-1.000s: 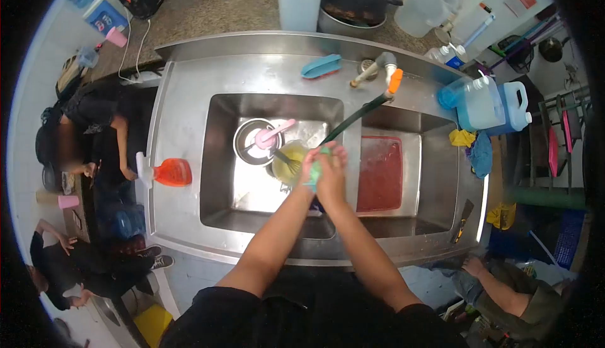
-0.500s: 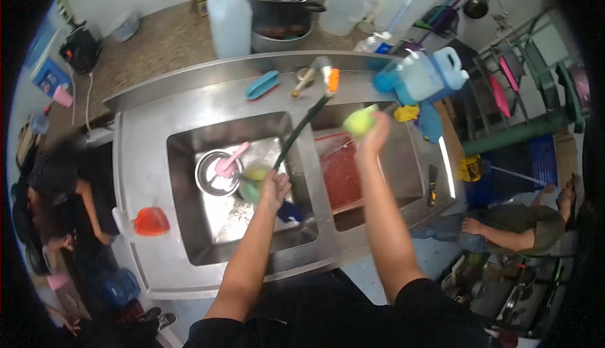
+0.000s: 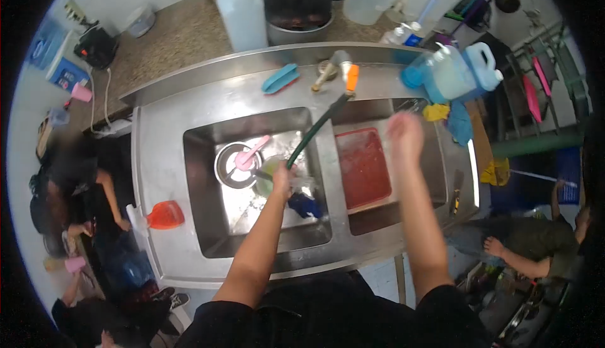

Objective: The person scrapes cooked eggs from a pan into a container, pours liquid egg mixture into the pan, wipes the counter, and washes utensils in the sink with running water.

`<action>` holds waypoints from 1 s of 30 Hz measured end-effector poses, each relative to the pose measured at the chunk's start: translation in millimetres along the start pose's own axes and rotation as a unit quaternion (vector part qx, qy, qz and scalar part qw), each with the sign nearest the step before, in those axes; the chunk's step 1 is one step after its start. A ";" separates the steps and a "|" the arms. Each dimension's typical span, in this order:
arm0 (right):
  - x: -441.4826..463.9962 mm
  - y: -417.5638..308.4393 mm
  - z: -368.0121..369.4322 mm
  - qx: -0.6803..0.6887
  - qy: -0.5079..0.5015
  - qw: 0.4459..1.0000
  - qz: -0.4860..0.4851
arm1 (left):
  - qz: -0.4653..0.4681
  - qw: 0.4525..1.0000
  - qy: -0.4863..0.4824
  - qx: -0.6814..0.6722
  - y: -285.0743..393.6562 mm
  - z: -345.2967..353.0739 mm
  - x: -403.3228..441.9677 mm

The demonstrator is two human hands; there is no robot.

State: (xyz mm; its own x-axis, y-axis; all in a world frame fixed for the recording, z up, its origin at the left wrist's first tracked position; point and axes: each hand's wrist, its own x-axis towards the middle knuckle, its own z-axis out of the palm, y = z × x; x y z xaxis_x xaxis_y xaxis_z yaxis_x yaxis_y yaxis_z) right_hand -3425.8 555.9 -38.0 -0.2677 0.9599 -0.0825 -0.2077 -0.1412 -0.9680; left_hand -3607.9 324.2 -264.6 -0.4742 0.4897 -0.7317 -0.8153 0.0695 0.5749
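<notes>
My left hand [image 3: 282,182] is closed round the lower end of the green hose [image 3: 319,125] over the left basin. Beside it are a greenish container [image 3: 269,170] and a dark blue cloth [image 3: 305,206]. A metal bowl [image 3: 220,173] in the same basin holds a pink utensil [image 3: 251,154]. My right hand [image 3: 405,132] is over the right basin, smeared by motion; its fingers and anything in them cannot be made out. A red tray [image 3: 364,168] lies in that basin, left of my right hand.
The faucet [image 3: 341,61] and a blue brush [image 3: 280,79] are behind the basins. An orange spray bottle [image 3: 166,215] lies at left. Blue liquid jugs [image 3: 449,77], a yellow cloth [image 3: 435,112] and a knife [image 3: 457,200] are at right. Other people are at both sides.
My hands have parted from their earlier place together. My left hand has closed on the hose end. My right hand has moved right, and the yellow-green item it held is no longer visible.
</notes>
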 end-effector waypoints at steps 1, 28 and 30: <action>-44.2 46.7 10.7 -0.033 -0.082 0.992 0.085 | 0.042 0.999 0.031 0.008 -7.4 -2.9 2.3; -197.1 284.9 94.8 0.438 -0.160 0.790 0.399 | 0.333 0.707 -0.025 0.623 41.6 11.2 -92.1; -191.7 303.8 83.3 0.350 -0.127 0.833 0.410 | 0.369 0.695 0.018 0.617 46.9 12.1 -101.8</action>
State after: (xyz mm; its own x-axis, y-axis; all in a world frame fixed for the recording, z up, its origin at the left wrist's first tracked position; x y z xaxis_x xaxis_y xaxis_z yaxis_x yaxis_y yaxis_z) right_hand -3515.9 308.8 -296.5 -0.7615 0.4014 -0.5090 -0.3303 -0.9159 -0.2281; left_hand -3593.8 288.1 -158.7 -0.6372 0.7678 -0.0666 0.5502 0.5137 0.6583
